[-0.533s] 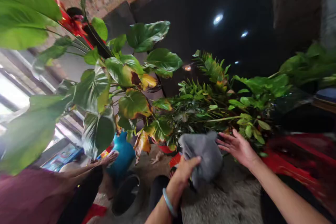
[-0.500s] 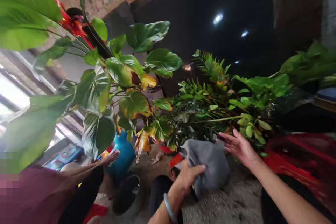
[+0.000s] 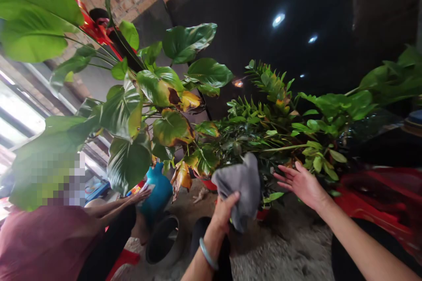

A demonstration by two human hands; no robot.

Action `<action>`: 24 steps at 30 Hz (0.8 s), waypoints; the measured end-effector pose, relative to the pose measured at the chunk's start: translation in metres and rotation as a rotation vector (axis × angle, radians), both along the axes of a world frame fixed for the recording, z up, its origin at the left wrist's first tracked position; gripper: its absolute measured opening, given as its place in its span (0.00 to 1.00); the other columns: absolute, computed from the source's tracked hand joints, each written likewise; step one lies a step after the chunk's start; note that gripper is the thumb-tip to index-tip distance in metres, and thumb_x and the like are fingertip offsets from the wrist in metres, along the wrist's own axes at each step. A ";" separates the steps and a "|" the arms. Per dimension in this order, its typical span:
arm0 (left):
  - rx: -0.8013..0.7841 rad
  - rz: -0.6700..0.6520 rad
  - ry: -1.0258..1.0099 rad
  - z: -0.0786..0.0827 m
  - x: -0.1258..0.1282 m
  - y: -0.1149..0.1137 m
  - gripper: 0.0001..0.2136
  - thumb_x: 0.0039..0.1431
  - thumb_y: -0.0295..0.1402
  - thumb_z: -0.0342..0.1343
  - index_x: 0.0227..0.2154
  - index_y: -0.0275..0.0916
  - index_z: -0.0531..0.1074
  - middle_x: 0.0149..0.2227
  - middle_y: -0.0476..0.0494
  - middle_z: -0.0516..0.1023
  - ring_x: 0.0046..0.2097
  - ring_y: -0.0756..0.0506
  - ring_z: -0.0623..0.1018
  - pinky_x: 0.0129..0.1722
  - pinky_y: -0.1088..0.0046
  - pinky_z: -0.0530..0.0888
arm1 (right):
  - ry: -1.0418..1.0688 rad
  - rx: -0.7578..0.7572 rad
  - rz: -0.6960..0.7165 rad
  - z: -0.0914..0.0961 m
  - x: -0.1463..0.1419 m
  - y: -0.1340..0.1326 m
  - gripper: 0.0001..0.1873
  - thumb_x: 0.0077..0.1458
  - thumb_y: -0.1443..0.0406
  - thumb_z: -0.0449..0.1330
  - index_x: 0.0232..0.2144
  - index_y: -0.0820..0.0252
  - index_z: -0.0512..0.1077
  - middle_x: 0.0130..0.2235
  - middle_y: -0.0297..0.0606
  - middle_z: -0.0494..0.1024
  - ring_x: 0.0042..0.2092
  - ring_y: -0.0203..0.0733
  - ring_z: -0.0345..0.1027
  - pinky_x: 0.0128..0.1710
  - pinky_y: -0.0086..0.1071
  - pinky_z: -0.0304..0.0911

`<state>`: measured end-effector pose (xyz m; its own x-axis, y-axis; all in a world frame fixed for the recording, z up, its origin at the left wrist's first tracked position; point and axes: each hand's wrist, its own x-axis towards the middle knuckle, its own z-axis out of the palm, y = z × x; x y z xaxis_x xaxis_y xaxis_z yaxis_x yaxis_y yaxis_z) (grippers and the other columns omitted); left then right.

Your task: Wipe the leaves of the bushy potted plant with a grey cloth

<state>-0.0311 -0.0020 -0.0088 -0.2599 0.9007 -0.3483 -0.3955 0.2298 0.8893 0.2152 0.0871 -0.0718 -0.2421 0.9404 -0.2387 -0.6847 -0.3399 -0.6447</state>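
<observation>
Big broad-leafed plant (image 3: 127, 109) looming on the left, and its browned leaf (image 3: 181, 176) hangs low: a wide swing of the left arm could catch and tear it. Next, the row of greenery (image 3: 263, 123), its stems jutting near the grey cloth (image 3: 242, 189), which hangs between the hands, above the gritty floor (image 3: 277, 257). A loose corner could snag there; a slack hold could drop it into the dirt. The left hand (image 3: 226, 210) has it, thumb pressed to the fabric; the right hand (image 3: 306, 186) is bare, fingers spread, near twigs that might scratch.

Blind spots now! A leaf and a blocky smear hide part of the co-worker (image 3: 49, 243); a red object (image 3: 376, 204) runs dark towards the right edge, unnameable; the cloth covers most of the left fingers, so their exact grip can't be told.
</observation>
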 end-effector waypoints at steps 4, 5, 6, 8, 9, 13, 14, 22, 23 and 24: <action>-0.040 -0.153 0.015 -0.021 -0.005 -0.029 0.28 0.25 0.31 0.74 0.37 0.33 0.75 0.34 0.38 0.83 0.39 0.35 0.81 0.39 0.63 0.77 | -0.031 -0.010 -0.011 -0.001 -0.001 -0.001 0.23 0.57 0.49 0.51 0.35 0.57 0.78 0.45 0.48 0.80 0.54 0.57 0.70 0.56 0.50 0.62; -0.022 -0.150 -0.010 -0.012 -0.007 -0.028 0.28 0.25 0.30 0.74 0.37 0.33 0.75 0.34 0.37 0.83 0.39 0.35 0.81 0.39 0.64 0.77 | -0.031 0.005 -0.010 -0.002 -0.002 -0.001 0.23 0.57 0.48 0.51 0.35 0.56 0.78 0.47 0.48 0.80 0.55 0.57 0.69 0.56 0.51 0.61; 0.003 -0.126 -0.038 0.001 -0.010 -0.023 0.27 0.26 0.30 0.74 0.37 0.33 0.76 0.34 0.37 0.83 0.39 0.35 0.81 0.39 0.65 0.77 | -0.027 0.021 -0.007 -0.003 -0.002 -0.001 0.23 0.56 0.47 0.53 0.35 0.56 0.78 0.48 0.48 0.80 0.55 0.58 0.69 0.56 0.52 0.60; 0.077 0.008 -0.101 0.032 -0.016 -0.005 0.21 0.33 0.30 0.72 0.35 0.33 0.76 0.31 0.40 0.83 0.37 0.38 0.82 0.39 0.67 0.77 | -0.019 0.040 -0.001 -0.004 -0.002 0.000 0.21 0.54 0.47 0.55 0.35 0.55 0.78 0.47 0.48 0.80 0.56 0.60 0.68 0.56 0.53 0.60; 0.139 0.107 -0.139 0.045 -0.018 0.005 0.17 0.39 0.30 0.69 0.35 0.34 0.76 0.30 0.42 0.83 0.36 0.41 0.82 0.39 0.69 0.77 | -0.017 0.040 -0.001 -0.005 -0.002 0.000 0.21 0.54 0.47 0.55 0.34 0.55 0.78 0.46 0.48 0.80 0.55 0.60 0.68 0.56 0.54 0.60; 0.112 0.315 -0.204 0.049 -0.016 0.021 0.09 0.51 0.28 0.62 0.37 0.35 0.75 0.27 0.46 0.81 0.30 0.44 0.81 0.38 0.69 0.77 | -0.029 0.019 -0.005 -0.005 -0.002 0.000 0.21 0.56 0.49 0.54 0.35 0.57 0.78 0.44 0.49 0.81 0.54 0.59 0.70 0.55 0.53 0.62; 0.030 0.289 -0.183 0.037 -0.013 0.016 0.11 0.51 0.27 0.62 0.39 0.34 0.74 0.27 0.44 0.82 0.31 0.43 0.81 0.39 0.67 0.78 | -0.035 0.015 -0.003 -0.005 -0.002 0.000 0.21 0.56 0.49 0.53 0.35 0.57 0.78 0.44 0.49 0.81 0.53 0.58 0.70 0.54 0.53 0.63; -0.196 0.042 -0.248 -0.007 -0.025 -0.043 0.13 0.46 0.26 0.65 0.36 0.29 0.76 0.26 0.38 0.81 0.34 0.36 0.82 0.40 0.61 0.78 | -0.056 -0.003 -0.004 -0.001 0.000 -0.003 0.22 0.57 0.49 0.52 0.34 0.57 0.78 0.45 0.48 0.81 0.52 0.58 0.71 0.52 0.52 0.65; -0.150 0.091 -0.251 0.009 -0.029 -0.036 0.09 0.47 0.26 0.64 0.33 0.30 0.76 0.23 0.40 0.80 0.30 0.38 0.82 0.37 0.63 0.78 | -0.054 -0.002 -0.012 -0.001 0.000 -0.003 0.22 0.57 0.49 0.52 0.34 0.56 0.78 0.45 0.48 0.81 0.52 0.59 0.71 0.52 0.53 0.65; -0.073 0.165 -0.252 0.026 -0.032 -0.026 0.05 0.49 0.26 0.62 0.30 0.32 0.76 0.22 0.42 0.80 0.27 0.40 0.81 0.34 0.65 0.78 | -0.052 0.001 -0.018 -0.002 -0.002 -0.003 0.22 0.57 0.49 0.52 0.34 0.56 0.78 0.45 0.48 0.81 0.53 0.59 0.71 0.53 0.54 0.64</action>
<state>-0.0633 -0.0283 0.0173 -0.2976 0.8238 -0.4824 -0.6386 0.2038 0.7421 0.2137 0.0837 -0.0735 -0.2125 0.9448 -0.2495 -0.6566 -0.3272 -0.6796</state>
